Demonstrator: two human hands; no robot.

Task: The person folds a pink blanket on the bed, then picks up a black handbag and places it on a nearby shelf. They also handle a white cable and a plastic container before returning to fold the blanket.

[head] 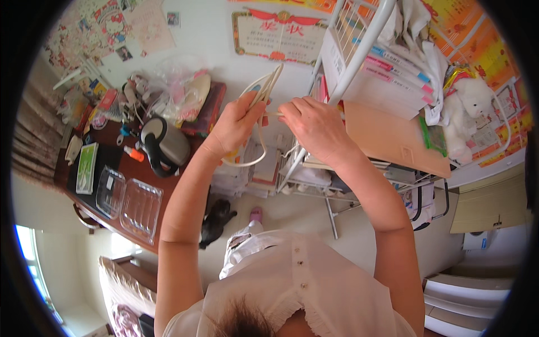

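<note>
A white cable (269, 86) is gathered in long loops inside my left hand (242, 124), whose fingers are closed around it. One loose loop hangs below that hand and curves past the wrist. My right hand (313, 126) pinches a short stretch of the same cable just to the right of the bundle. Both hands are raised in front of me at about the same height, a small gap between them. Something light blue shows behind the loops, too covered to name. The cable's ends cannot be made out.
On the left, a dark wooden desk (139, 223) bears an electric kettle (166, 145), a clear plastic clamshell box (141, 208) and an orange bottle (134, 153). A white metal rack (358, 54) with folders stands close at right. A black cat (217, 221) is on the floor near my feet.
</note>
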